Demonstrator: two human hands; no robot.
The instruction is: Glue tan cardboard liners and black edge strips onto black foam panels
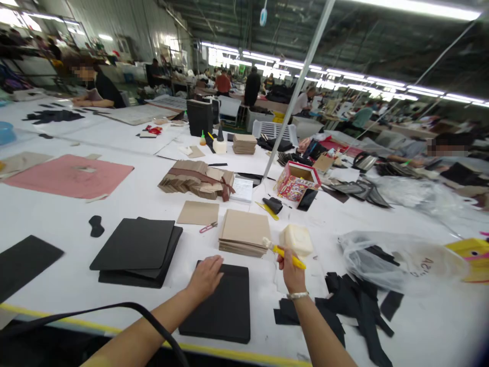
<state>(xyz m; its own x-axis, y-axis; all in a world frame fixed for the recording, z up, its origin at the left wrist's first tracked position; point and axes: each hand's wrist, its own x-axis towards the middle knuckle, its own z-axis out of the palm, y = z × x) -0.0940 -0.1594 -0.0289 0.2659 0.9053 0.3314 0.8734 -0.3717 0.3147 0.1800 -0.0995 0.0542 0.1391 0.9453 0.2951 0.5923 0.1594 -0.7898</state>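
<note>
My right hand (292,270) is closed around the yellow handle of a brush (284,254), whose pale bristles are over the right edge of a stack of beige boards (246,228). A cream-coloured glue tub (297,239) stands just behind that hand. My left hand (207,276) lies with fingers extended on the upper left part of a black panel (221,311) in front of me. To its left is a pile of black panels (135,244). A single beige board (198,212) and pink thread snips (208,227) lie beyond.
Black fabric strips (353,300) and a clear plastic bag (401,260) lie on the right. Bundled beige pieces (194,179), a decorated box (297,181) and a slanting metal pole (294,97) stand farther back. A pink sheet (71,176) lies left. Other people sit across the table.
</note>
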